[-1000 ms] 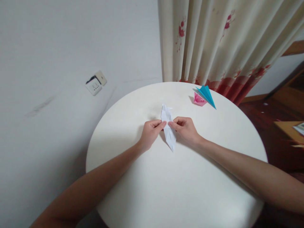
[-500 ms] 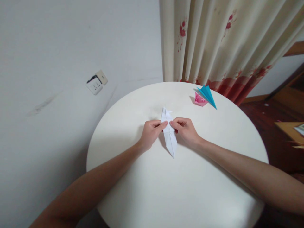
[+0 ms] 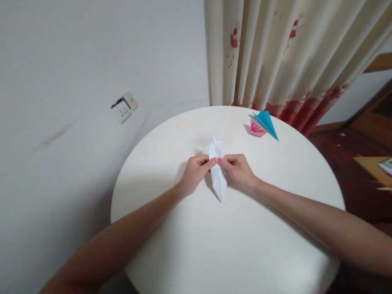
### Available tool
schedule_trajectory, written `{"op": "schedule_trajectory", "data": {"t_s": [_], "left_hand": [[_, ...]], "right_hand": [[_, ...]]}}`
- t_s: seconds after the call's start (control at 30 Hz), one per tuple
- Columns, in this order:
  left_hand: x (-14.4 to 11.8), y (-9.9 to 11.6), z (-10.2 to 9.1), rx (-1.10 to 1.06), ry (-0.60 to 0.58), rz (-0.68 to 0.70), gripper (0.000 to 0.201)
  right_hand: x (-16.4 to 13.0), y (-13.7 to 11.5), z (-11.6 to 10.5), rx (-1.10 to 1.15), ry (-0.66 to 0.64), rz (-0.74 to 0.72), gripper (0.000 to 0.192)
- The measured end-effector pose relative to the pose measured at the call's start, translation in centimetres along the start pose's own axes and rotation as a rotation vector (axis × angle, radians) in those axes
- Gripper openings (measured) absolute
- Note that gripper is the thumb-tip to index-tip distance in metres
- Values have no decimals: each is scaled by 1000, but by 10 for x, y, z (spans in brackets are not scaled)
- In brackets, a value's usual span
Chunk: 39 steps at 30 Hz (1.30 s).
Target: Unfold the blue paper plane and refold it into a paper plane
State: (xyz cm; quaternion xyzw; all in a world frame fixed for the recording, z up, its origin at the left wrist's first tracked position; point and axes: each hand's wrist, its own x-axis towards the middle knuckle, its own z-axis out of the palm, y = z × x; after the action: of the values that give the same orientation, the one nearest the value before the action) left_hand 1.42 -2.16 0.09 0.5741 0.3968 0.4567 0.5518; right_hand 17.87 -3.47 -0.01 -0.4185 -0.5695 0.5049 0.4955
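A long, narrow piece of folded white paper (image 3: 218, 180) with pointed ends is held between both hands above the round table. My left hand (image 3: 196, 171) grips its left edge near the middle, thumb on top and fingers underneath. From the other side, my right hand (image 3: 239, 168) pinches the right edge, its thumb lying on the paper. The two thumb tips meet or nearly meet at the paper's centre. Some of the fingers are hidden beneath the paper.
The white round table (image 3: 190, 253) lies under both arms. Toward its far right edge sit a pink folded paper boat (image 3: 256, 130) and a blue paper plane (image 3: 267, 124), overlapping in view. A floral curtain (image 3: 263, 53) hangs behind; a wall socket (image 3: 121, 111) is at left.
My right thumb has slid left across the paper, closing the gap to my left thumb. The paper's near tip has shifted slightly left.
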Motion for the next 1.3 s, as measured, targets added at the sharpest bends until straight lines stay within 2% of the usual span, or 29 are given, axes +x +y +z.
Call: {"op": "schedule_trajectory", "data": {"t_s": [0.3,0.5,0.67,0.73,0.87,0.93,1.3], "left_hand": [[-2,7,4,79,14,-14,29],[-2,6,5,105,16,-8,29],[-4,5,5,103,10,4,30],[-4,5,5,108,30,15,32],[-2,4,1,97,72,40,34],[-1,1,-1,88,74,53,34],[-1,-1,3,-91,-45,13,31]], "right_hand": [[4,3,-2,-37,120,-21,54],[6,-4,-5,-44,124,-92,45],[6,-5,-4,-52,178,-110,52],[5,-3,-4,-38,152,-97,55],[3,-1,-5,-67,-27,-57,51],[2,0,-4,-78,-63,-46,49],[0,3,-3,-82,21,-83,48]]}}
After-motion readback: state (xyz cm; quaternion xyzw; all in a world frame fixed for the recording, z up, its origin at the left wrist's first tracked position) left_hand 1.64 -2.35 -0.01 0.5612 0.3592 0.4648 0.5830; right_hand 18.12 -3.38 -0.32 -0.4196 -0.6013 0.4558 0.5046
